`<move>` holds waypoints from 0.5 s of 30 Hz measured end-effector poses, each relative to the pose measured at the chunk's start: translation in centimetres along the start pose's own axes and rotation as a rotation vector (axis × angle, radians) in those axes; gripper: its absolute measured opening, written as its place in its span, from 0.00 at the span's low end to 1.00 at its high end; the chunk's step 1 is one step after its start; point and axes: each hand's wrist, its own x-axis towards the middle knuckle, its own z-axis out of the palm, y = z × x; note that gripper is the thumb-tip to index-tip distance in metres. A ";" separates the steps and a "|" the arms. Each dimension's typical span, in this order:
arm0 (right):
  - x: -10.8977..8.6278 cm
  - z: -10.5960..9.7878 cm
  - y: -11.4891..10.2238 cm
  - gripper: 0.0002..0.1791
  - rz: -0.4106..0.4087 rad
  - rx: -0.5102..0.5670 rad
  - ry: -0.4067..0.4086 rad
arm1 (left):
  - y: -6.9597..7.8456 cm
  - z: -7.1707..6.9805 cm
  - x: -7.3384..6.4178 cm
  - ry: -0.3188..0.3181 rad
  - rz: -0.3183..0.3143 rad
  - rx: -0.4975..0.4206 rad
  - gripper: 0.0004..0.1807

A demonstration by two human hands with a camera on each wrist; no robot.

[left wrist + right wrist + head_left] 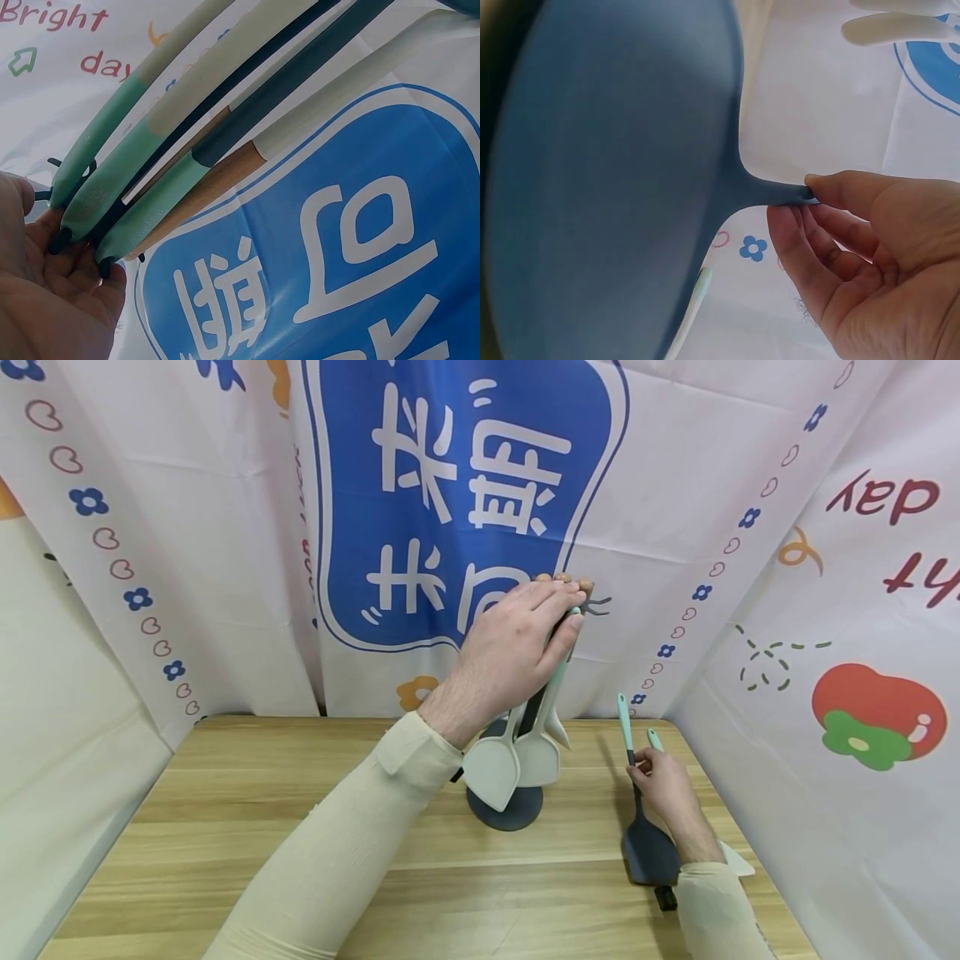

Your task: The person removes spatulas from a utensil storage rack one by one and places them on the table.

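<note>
My left hand grips the top of a utensil stand, fingers bent over it at the handle ends. The stand's round dark base rests on the table. Several utensils hang there, among them pale turners. Mint-tipped handles and wooden ones run up to small dark hooks by the left fingers in the left wrist view. At the right, my right hand pinches the thin neck of a dark spatula between thumb and fingers. That spatula's mint handle end points toward the back.
Beside the right forearm lies another utensil with a mint handle and a white head, partly hidden by the hand. The wooden table meets printed curtains at the back and sides.
</note>
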 end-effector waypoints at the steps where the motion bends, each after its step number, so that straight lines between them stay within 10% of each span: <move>1: 0.0 0.0 0.1 0.13 -0.004 -0.002 -0.003 | 0.0 0.0 0.0 0.000 -0.001 0.000 0.25; 15: 0.2 0.3 1.4 0.13 0.048 -0.069 -0.060 | 0.0 0.0 -0.1 0.005 0.000 0.000 0.25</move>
